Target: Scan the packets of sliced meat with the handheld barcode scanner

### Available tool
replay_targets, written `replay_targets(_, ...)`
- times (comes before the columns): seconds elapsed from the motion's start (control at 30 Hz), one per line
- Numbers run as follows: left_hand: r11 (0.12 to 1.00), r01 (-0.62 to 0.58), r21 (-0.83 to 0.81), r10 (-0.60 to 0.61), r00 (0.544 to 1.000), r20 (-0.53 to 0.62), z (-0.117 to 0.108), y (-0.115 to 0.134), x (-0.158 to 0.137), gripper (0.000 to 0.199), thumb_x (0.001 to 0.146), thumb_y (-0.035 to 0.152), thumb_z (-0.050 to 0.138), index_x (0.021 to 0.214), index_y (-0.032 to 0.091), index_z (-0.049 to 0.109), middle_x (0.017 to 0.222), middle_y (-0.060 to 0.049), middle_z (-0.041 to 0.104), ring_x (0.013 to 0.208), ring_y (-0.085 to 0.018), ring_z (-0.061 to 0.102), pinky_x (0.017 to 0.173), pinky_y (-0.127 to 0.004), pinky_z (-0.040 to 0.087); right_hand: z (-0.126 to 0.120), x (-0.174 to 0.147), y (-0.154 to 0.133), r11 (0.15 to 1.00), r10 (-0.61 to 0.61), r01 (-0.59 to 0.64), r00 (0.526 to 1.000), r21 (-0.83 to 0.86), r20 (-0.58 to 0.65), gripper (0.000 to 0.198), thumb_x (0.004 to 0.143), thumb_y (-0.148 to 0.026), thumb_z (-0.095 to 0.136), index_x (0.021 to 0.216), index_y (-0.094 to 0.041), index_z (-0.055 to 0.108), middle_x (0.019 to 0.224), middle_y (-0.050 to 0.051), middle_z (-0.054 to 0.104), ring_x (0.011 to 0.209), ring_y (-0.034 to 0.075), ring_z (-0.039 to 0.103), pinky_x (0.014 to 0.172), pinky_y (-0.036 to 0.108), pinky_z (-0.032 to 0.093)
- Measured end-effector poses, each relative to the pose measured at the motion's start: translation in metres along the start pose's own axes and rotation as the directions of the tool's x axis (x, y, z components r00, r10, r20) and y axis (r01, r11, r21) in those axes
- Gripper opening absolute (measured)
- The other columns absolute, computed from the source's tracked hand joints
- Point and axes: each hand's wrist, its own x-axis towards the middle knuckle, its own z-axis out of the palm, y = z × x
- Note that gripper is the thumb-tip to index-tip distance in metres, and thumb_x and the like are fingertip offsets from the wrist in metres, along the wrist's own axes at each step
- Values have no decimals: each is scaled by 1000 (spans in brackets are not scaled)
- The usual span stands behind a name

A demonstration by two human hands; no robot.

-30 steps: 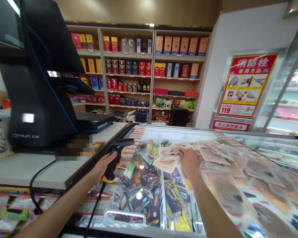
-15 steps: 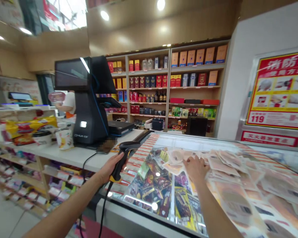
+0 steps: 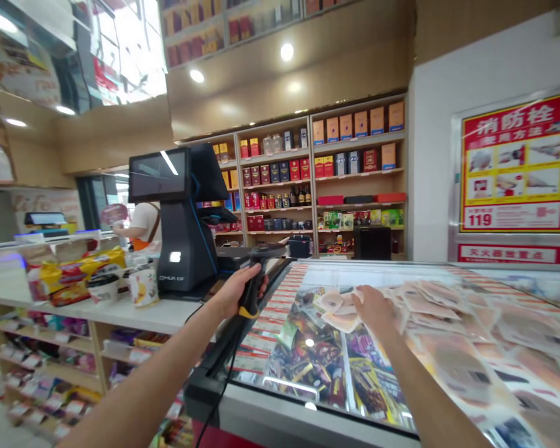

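My left hand (image 3: 243,289) is closed round the black and yellow handle of a barcode scanner (image 3: 251,298), whose cord hangs down over the counter's edge. The scanner's head points away over the freezer's left side. My right hand (image 3: 374,311) rests above the glass lid, its fingers closed on the edge of a flat, clear plastic packet (image 3: 340,320) with pale round contents. What its fingertips do underneath is partly hidden. Many similar flat packets (image 3: 457,354) lie spread and overlapping on the glass to the right of that hand.
Under the freezer's glass lid (image 3: 303,389) lie colourful wrapped ices. A cash register (image 3: 182,236) stands on the white counter, with a lidded cup (image 3: 103,287), a patterned cup (image 3: 144,286) and yellow snack bags (image 3: 81,270) beside it. Behind are shelves (image 3: 280,152) of boxes and a person (image 3: 142,224).
My left hand has moved the scanner slightly right and away, nearer the freezer's far left edge. My right hand stays by the packets. The view has tilted up and shifted.
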Motion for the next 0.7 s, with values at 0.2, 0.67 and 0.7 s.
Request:
replay_targets(0.2,992,79,-95,-68,991,117,11,-63,20,25,64,38,57,66,13,49,54,0,54,43,-7,48,41,-19,37,20,25,-14,997,-36,47,984,-61,172,44,73,-33,39,113,-17,44,108,12,53,97,26,48,76,42,33)
replay_targets(0.67,865,337,-371,-214,918,335,6,-114,50,32,69,46,48,71,14,49,61,-2,53,43,-7,47,41,-19,34,58,88,15,982,-188,161,812,97,553,55,57,-36,57,107,-14,52,101,11,58,90,23,52,77,28,36)
replay_targets(0.7,863,340,-374,-223,920,324,5,-114,50,33,69,46,47,72,14,50,61,-3,54,43,-7,47,41,-19,34,57,88,15,981,-192,162,809,103,556,48,58,-35,57,102,-15,56,97,10,60,87,23,53,75,28,36)
